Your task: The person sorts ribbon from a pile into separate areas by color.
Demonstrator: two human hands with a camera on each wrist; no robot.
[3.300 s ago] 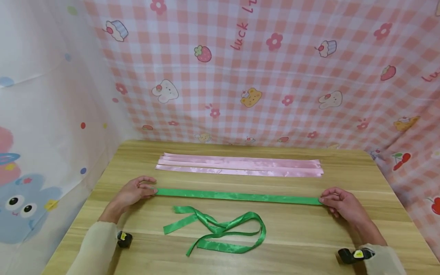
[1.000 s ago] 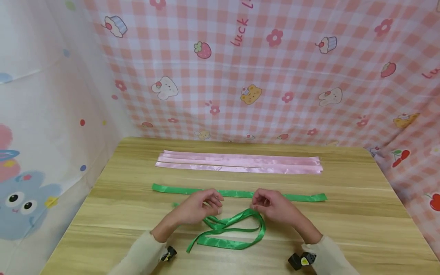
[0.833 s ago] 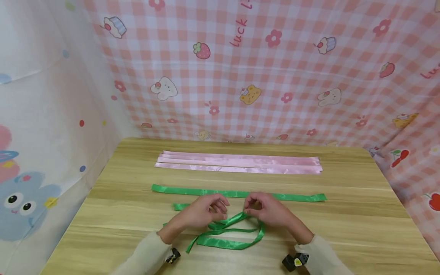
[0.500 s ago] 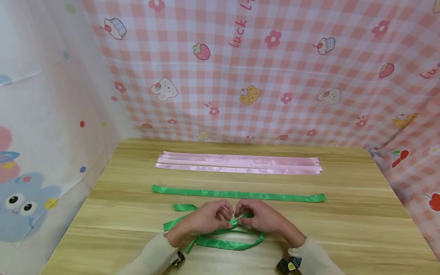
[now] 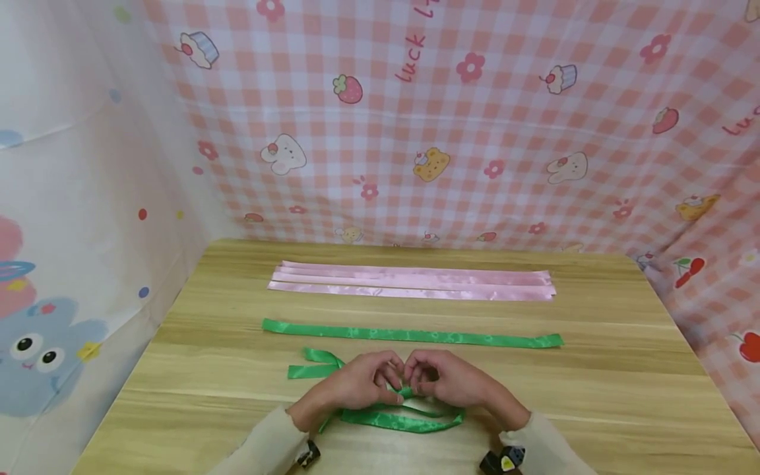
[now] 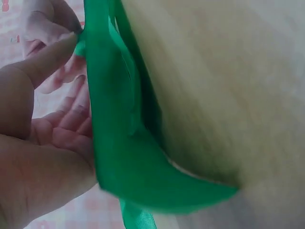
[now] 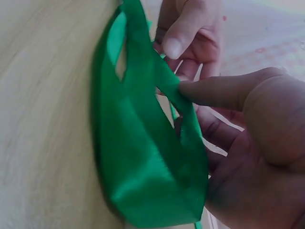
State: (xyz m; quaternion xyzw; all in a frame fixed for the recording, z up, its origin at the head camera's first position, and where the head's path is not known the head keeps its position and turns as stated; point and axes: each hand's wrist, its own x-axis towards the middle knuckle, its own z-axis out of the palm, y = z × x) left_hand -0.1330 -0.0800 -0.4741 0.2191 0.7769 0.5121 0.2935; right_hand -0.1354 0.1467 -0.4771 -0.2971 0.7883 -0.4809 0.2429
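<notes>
A loose, looped bundle of green satin ribbon (image 5: 404, 422) lies near the front of the table, its cut ends trailing out to the left. Over it my left hand (image 5: 359, 382) and right hand (image 5: 451, 379) come together, fingertips almost meeting. The right thumb (image 7: 205, 90) pinches a ribbon strand (image 7: 167, 81) against the fingers. At the left thumb (image 6: 57, 52), a small bit of green ribbon is pinched, with a wide loop (image 6: 119, 143) hanging in front. Fingers partly hide the bundle in the head view.
Behind the hands a single green ribbon (image 5: 415, 336) lies straight across the wooden table (image 5: 190, 369). Farther back, several pink ribbons (image 5: 415, 278) lie side by side. A pink checked cloth (image 5: 380, 132) hangs along the table's back edge.
Both hands let go of the straight green ribbon's ends, moved inward and toward the front, and took hold of the looped ribbon. Its left ends have just shifted slightly.
</notes>
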